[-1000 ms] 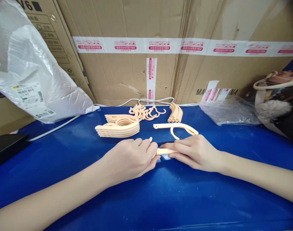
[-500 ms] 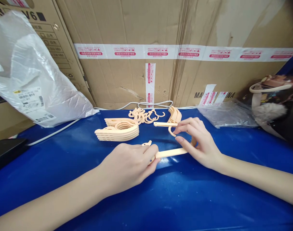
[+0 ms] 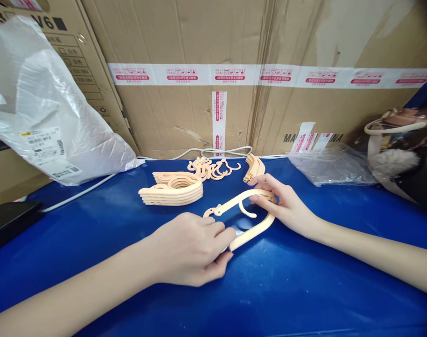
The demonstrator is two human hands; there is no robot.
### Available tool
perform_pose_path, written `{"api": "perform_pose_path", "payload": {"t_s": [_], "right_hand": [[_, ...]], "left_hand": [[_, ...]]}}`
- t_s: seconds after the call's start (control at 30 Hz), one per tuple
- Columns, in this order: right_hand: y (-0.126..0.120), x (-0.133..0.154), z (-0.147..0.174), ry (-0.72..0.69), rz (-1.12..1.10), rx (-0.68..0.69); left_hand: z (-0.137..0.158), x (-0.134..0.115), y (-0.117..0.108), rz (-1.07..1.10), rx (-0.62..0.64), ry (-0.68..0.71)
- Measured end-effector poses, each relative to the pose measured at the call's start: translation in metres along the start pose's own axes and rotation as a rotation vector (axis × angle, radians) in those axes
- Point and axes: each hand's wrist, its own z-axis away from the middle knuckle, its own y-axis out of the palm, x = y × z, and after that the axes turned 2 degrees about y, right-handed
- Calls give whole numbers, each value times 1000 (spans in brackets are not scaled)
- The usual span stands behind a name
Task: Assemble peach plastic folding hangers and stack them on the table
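Observation:
A cream plastic folding hanger (image 3: 253, 232) is held between my two hands above the blue table. My left hand (image 3: 195, 248) is closed round its left end, where the lower arm meets a small curved piece that my fingers partly cover. My right hand (image 3: 282, 199) pinches the right end, where the two arms come together. The hanger's hook (image 3: 246, 210) curves down between the arms. Behind my left hand, a stack of cream folded hangers (image 3: 172, 195) lies on the table. Loose cream hooks (image 3: 213, 168) and a bundle of curved arm pieces (image 3: 253, 167) lie farther back.
Cardboard boxes (image 3: 185, 117) stand along the back of the blue table (image 3: 269, 295). To the left are a white plastic package (image 3: 55, 117) and a black object (image 3: 11, 224). A clear plastic bag (image 3: 333, 166) and a dark bag (image 3: 406, 159) lie right. A white cable (image 3: 195, 150) runs behind.
The upper arm of the hanger has swung down and left, its free end now near the small curved piece by my left hand. My right hand has shifted slightly left and down.

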Motion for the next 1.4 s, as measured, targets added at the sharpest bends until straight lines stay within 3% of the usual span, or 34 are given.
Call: {"api": "perform_pose_path", "payload": {"t_s": [0.17,0.43,0.63,0.9,1.23,1.4], "right_hand": [[-1,1,-1,23,51,31],[-1,-3,-3,60,72,-43],[-2,-3,-3,45,83,-42],[-3,-9,-6,57,-6,-79],[-2,-6,-5,53,47,-66],[-2,-10,-7,123,32,-69]], "left_hand": [[0,-3,0,41,44,55],[-1,0,-1,30,80,65],[-1,-2,-1,-30,39,63],[-2,-1,0,-154,-43,-72],[-4,-1,-7,4,-20,61],[-5,3,-3,-108,-136,39]]}}
